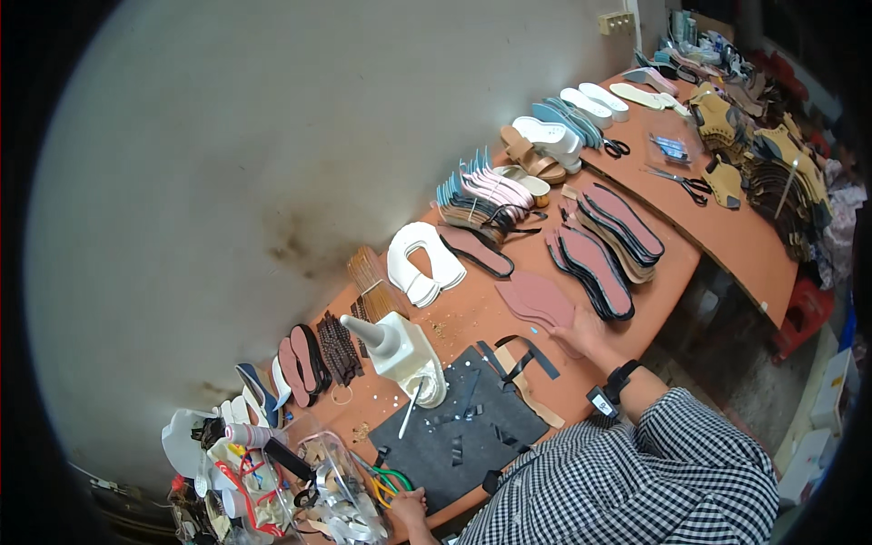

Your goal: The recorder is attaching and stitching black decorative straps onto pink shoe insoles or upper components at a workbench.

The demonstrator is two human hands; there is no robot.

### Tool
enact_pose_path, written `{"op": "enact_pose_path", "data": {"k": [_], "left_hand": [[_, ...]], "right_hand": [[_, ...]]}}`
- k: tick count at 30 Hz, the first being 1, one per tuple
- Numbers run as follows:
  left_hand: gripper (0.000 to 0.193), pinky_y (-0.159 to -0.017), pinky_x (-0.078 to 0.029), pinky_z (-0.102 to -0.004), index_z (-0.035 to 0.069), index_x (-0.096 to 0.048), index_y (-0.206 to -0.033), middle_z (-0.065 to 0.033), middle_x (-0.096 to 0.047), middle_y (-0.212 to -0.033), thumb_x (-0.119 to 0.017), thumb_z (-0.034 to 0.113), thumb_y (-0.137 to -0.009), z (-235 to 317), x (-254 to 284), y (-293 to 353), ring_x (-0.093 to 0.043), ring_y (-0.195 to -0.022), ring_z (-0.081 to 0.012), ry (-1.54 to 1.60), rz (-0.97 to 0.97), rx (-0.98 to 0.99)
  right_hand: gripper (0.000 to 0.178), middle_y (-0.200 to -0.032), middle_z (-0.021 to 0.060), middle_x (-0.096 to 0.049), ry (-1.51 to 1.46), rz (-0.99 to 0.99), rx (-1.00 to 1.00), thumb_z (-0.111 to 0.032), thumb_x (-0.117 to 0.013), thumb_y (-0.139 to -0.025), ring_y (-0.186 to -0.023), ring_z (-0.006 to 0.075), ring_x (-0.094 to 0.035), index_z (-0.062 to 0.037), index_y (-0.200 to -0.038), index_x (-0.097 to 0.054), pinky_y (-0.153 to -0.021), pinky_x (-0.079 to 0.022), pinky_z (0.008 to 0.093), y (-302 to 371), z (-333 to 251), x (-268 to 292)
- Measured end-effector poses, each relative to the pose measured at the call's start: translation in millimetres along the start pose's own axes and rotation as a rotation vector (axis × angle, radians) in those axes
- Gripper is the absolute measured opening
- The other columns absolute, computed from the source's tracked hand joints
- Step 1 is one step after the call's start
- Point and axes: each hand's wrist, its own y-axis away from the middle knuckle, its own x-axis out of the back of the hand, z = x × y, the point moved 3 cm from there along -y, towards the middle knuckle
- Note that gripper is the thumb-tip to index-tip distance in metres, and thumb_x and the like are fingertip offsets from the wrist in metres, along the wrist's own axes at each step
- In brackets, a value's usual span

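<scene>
At the right-centre, my right hand (586,334) grips the near end of a pink insole (534,298), with my thumb on top. At least one more pink layer shows beneath it. My left hand (411,505) rests at the table's near edge, fingers curled, beside scissors with green and orange handles (389,480). Whether it holds anything is hidden. Between my hands lies a dark mat (427,450) with black scraps. A tan insole (536,400) with black straps (520,365) lies at its right edge. Behind the mat stands a white glue container (389,350) with a brush (410,413) leaning in it.
Stacked pink and black insoles (590,272) lie beyond my right hand. White U-shaped pieces (422,263), bundled soles (495,195) and a sandal (531,156) line the wall. A cluttered clear bin (331,490) stands left. Black scissors (686,184) lie on the farther table.
</scene>
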Motion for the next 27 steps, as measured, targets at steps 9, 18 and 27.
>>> {"op": "enact_pose_path", "data": {"k": [9,18,27], "left_hand": [[0.018,-0.035,-0.038,-0.0230,0.001,-0.054,-0.060,-0.0030,-0.051,-0.050,-0.065,0.004,-0.074,5,5,0,-0.046,-0.038,-0.0102,-0.039,-0.077,-0.020],[0.018,-0.036,-0.039,-0.0245,-0.002,-0.054,-0.060,-0.0053,-0.053,-0.050,-0.066,0.005,-0.072,12,8,7,-0.048,-0.039,-0.0116,-0.032,-0.096,-0.047],[0.016,-0.036,-0.040,-0.0248,-0.002,-0.055,-0.061,-0.0054,-0.053,-0.049,-0.067,0.003,-0.071,5,7,2,-0.050,-0.039,-0.0115,-0.014,-0.074,-0.050]], "right_hand": [[0.068,-0.114,0.0219,-0.042,0.104,0.121,0.065,-0.034,-0.075,-0.061,-0.107,0.0361,-0.042,0.0040,-0.111,-0.050,-0.092,-0.037,0.0391,17,8,-22],[0.058,-0.109,0.0235,-0.043,-0.003,0.197,0.176,-0.025,-0.070,-0.062,-0.106,0.0367,-0.040,0.0059,-0.107,-0.051,-0.092,-0.035,0.0400,26,-1,-19],[0.059,-0.107,0.0247,-0.048,0.181,0.078,0.248,-0.029,-0.071,-0.063,-0.105,0.0367,-0.042,0.0082,-0.105,-0.051,-0.092,-0.036,0.0393,11,-2,-18]]}}
